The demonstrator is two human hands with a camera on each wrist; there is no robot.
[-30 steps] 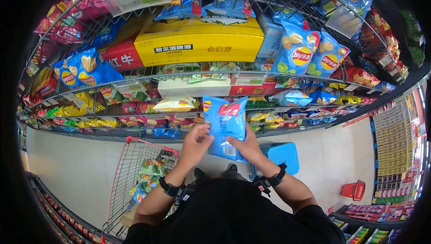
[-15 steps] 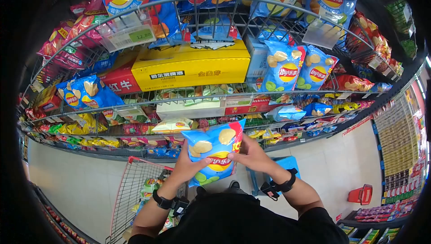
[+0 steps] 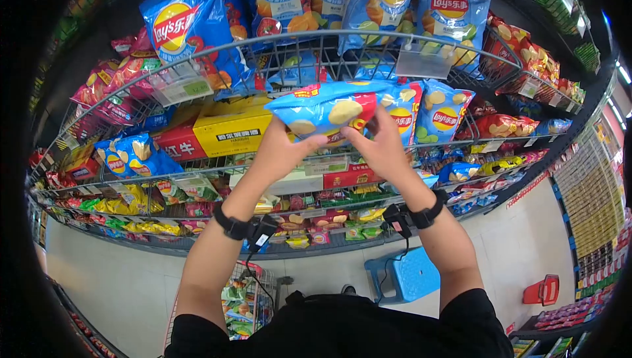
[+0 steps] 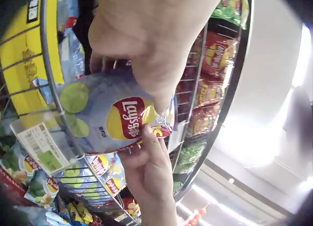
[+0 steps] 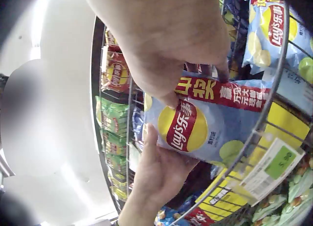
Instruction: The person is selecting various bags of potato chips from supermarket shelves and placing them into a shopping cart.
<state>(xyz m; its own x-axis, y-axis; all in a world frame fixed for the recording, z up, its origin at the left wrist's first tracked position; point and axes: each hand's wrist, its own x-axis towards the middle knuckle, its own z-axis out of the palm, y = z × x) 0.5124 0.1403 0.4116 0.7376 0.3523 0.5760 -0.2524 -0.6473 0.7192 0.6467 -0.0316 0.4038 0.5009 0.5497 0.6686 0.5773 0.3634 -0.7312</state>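
Both hands hold a blue Lay's potato chip bag (image 3: 322, 109) up at the wire shelf, just left of two upright bags (image 3: 440, 117) of the same kind. My left hand (image 3: 280, 154) grips its left side and my right hand (image 3: 387, 150) its right side, thumbs on the printed front. In the left wrist view, the lime-printed bottom of the chip bag (image 4: 98, 116) lies behind the wire rail (image 4: 50, 72). The right wrist view shows the red strip along the bag's edge, by the right hand's fingers (image 5: 222, 69). Most of the other fingers are hidden behind the bag.
A yellow beer carton (image 3: 227, 131) lies on the same shelf, behind the wire front. Above stand larger Lay's bags (image 3: 388, 2) behind another curved rail. Below are a shopping cart (image 3: 263, 292) with packets in it and a blue step stool (image 3: 416, 275).
The bag was turned from its back to its front, then raised from before the body to the wire shelf by both hands. The head view has shifted toward the upper shelves.
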